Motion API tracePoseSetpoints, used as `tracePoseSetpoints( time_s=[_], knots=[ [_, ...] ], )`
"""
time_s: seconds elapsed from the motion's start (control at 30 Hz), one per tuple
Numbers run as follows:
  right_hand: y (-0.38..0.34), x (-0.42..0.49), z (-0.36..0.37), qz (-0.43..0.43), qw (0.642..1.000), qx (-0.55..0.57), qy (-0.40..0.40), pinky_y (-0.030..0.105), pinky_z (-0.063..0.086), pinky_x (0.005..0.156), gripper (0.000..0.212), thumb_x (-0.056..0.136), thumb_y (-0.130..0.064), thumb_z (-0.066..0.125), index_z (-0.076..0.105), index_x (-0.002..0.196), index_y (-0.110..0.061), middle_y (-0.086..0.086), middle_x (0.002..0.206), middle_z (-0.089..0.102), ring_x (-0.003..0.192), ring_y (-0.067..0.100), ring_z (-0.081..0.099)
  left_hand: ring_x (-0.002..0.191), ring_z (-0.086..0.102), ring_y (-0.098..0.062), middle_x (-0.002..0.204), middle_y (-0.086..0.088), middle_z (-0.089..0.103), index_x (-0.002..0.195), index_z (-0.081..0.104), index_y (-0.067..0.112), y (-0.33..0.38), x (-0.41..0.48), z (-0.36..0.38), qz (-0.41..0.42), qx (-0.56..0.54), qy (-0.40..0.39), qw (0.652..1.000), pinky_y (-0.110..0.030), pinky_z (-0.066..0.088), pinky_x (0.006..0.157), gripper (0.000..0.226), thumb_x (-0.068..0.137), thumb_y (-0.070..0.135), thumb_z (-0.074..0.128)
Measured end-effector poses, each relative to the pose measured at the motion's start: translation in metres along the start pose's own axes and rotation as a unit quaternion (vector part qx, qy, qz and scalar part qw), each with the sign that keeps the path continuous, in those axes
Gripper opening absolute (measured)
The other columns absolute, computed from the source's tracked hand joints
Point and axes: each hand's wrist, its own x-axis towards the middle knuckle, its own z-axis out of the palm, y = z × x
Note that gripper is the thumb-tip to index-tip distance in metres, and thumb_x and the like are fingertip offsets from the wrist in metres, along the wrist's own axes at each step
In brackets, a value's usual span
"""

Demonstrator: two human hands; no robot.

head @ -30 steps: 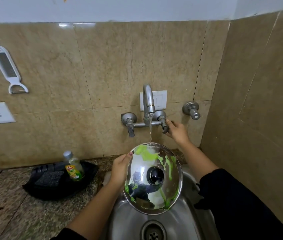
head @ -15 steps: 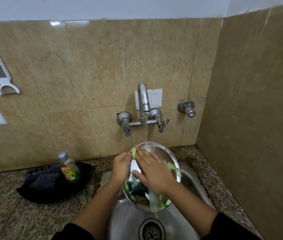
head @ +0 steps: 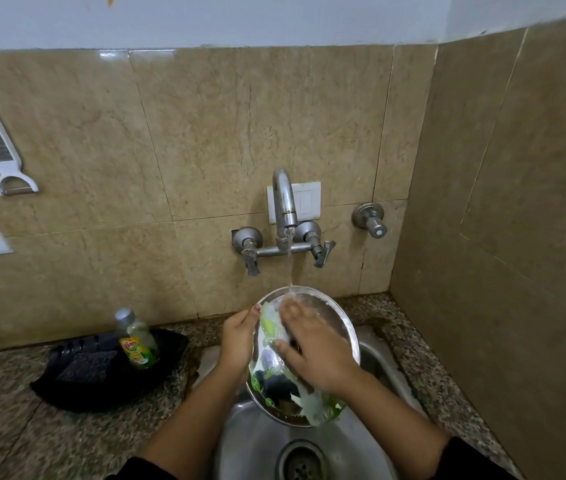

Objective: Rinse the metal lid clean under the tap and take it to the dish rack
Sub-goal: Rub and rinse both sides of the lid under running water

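Note:
A round metal lid (head: 335, 315), smeared with green soap and foam, is tilted over the steel sink (head: 257, 441). Water runs from the wall tap (head: 284, 202) onto the lid's upper edge. My left hand (head: 238, 337) grips the lid's left rim. My right hand (head: 316, 348) lies flat on the lid's face with fingers spread, covering the lid's middle and its knob. Soapy water drips off the lid's lower edge. No dish rack is in view.
A black tray (head: 101, 372) with a scrub pad and a dish soap bottle (head: 137, 339) sits on the granite counter (head: 32, 438) to the left. A drain (head: 300, 462) lies below the lid. Tiled walls close in behind and on the right.
My right hand left the tap handle and came down onto the lid's face. Since half a second ago it has slid up toward the water stream.

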Motion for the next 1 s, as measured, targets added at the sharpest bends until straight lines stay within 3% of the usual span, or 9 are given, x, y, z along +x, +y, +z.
tracePoseSetpoints(
  time_s=[0.07, 0.17, 0.33, 0.47, 0.57, 0.77, 0.87, 0.93, 1.0],
  knots=[
    [-0.002, 0.001, 0.002, -0.043, 0.999, -0.007, -0.021, 0.038, 0.009, 0.122, 0.069, 0.094, -0.062, 0.025, 0.008, 0.153, -0.030, -0.010, 0.161, 0.002, 0.148, 0.008, -0.002, 0.079, 0.056, -0.028, 0.084, -0.023, 0.063, 0.090, 0.064, -0.010, -0.001, 0.001, -0.001, 0.001, 0.001, 0.001, 1.000, -0.032, 0.046, 0.071, 0.027, 0.094, 0.015, 0.054],
    [0.010, 0.010, -0.004, 0.043, 0.998, 0.015, 0.036, 0.034, 0.012, 0.121, 0.065, 0.097, -0.056, 0.028, 0.014, 0.153, -0.025, -0.006, 0.161, 0.010, 0.149, 0.013, 0.008, 0.066, 0.060, -0.025, 0.071, -0.017, 0.066, 0.076, 0.064, -0.004, 0.000, 0.000, -0.002, -0.013, -0.003, -0.002, 1.000, -0.029, 0.048, 0.062, 0.030, 0.095, 0.016, 0.053],
    [-0.008, 0.009, -0.001, -0.107, 0.994, -0.009, -0.022, 0.029, 0.004, 0.115, 0.055, 0.098, -0.052, 0.032, 0.019, 0.150, -0.036, -0.011, 0.160, 0.010, 0.148, 0.008, 0.003, 0.074, 0.062, -0.024, 0.078, -0.013, 0.070, 0.081, 0.068, 0.000, -0.001, -0.002, -0.007, 0.001, -0.012, -0.007, 1.000, -0.031, 0.049, 0.074, 0.027, 0.095, 0.016, 0.052],
    [0.023, 0.019, -0.010, 0.120, 0.978, 0.123, 0.118, 0.039, 0.023, 0.114, 0.045, 0.098, -0.039, 0.045, 0.039, 0.142, -0.036, -0.004, 0.155, 0.032, 0.143, 0.021, 0.027, 0.066, 0.057, -0.024, 0.068, -0.012, 0.065, 0.072, 0.065, 0.004, -0.002, -0.005, -0.014, -0.006, -0.044, 0.026, 0.999, -0.033, 0.045, 0.067, 0.030, 0.095, 0.018, 0.052],
    [0.035, 0.031, -0.007, 0.212, 0.921, 0.279, 0.169, 0.038, 0.045, 0.093, 0.032, 0.096, -0.030, 0.051, 0.054, 0.127, -0.021, 0.004, 0.125, 0.060, 0.117, 0.026, 0.055, 0.061, 0.060, -0.020, 0.063, -0.002, 0.069, 0.075, 0.068, 0.007, -0.007, -0.009, -0.018, -0.014, -0.069, 0.037, 0.997, -0.030, 0.048, 0.064, 0.027, 0.095, 0.017, 0.052],
    [0.030, 0.073, -0.029, 0.080, 0.937, 0.339, 0.032, 0.040, 0.045, 0.094, 0.016, 0.097, -0.022, 0.051, 0.065, 0.103, -0.026, -0.008, 0.096, 0.067, 0.097, 0.017, 0.061, 0.067, 0.061, -0.026, 0.070, -0.013, 0.069, 0.072, 0.072, 0.006, 0.006, 0.007, -0.034, -0.013, 0.047, -0.070, 0.996, -0.037, 0.047, 0.071, 0.026, 0.083, 0.029, 0.069],
    [0.012, 0.089, -0.033, 0.007, 0.963, 0.266, -0.045, 0.044, 0.049, 0.093, 0.017, 0.093, -0.026, 0.057, 0.068, 0.104, -0.021, 0.000, 0.098, 0.070, 0.095, 0.021, 0.064, 0.069, 0.064, -0.027, 0.074, -0.014, 0.072, 0.078, 0.073, 0.007, 0.016, 0.016, -0.031, -0.014, 0.092, -0.114, 0.989, -0.036, 0.048, 0.071, 0.029, 0.090, 0.030, 0.061],
    [0.008, 0.091, -0.028, -0.011, 0.973, 0.228, -0.042, 0.045, 0.051, 0.089, 0.019, 0.090, -0.038, 0.059, 0.068, 0.099, -0.025, -0.004, 0.095, 0.070, 0.091, 0.016, 0.064, 0.072, 0.063, -0.030, 0.081, -0.022, 0.071, 0.085, 0.070, -0.001, 0.019, 0.018, -0.029, -0.006, 0.094, -0.112, 0.989, -0.039, 0.049, 0.072, 0.034, 0.092, 0.030, 0.058],
    [0.021, 0.084, -0.025, 0.058, 0.973, 0.222, 0.015, 0.043, 0.053, 0.082, 0.034, 0.083, -0.057, 0.058, 0.067, 0.095, -0.026, -0.005, 0.090, 0.069, 0.085, 0.014, 0.064, 0.067, 0.061, -0.028, 0.075, -0.018, 0.069, 0.080, 0.067, -0.001, 0.017, 0.015, -0.029, -0.002, 0.078, -0.077, 0.994, -0.034, 0.050, 0.067, 0.034, 0.092, 0.029, 0.058]
  ],
)
